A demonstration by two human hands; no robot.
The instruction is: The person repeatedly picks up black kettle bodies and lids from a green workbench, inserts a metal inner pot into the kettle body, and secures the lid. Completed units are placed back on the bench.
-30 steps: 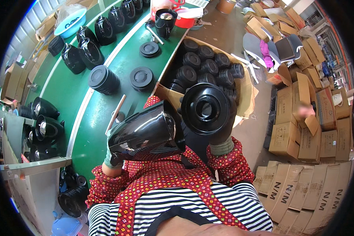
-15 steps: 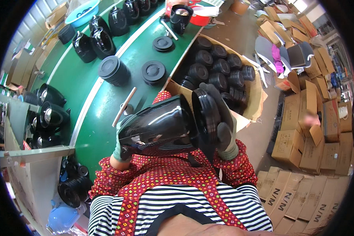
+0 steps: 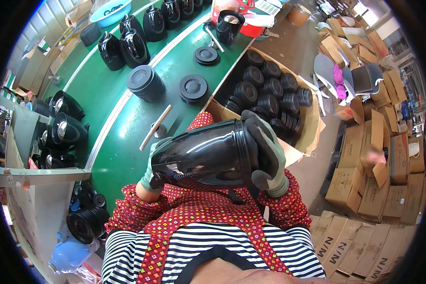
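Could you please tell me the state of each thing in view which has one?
Black jug: on its side, held in the left hand.
Black lid: against the jug's mouth, gripped by the right hand; whether fastened, cannot tell.
Carton: open, holding black round parts.
Dark discs: stacked on the green bench.
Metal bar: slanting.
Blue basin: upright, holding dark rings.
Purple cloth: draped over a grey chair.

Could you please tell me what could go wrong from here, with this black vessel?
The glossy black vessel is held sideways, so it might slip from the left hand. The ridged black part, held by the right hand at the vessel's end, could sit crooked. The rod appears near the left hand and might get bumped.
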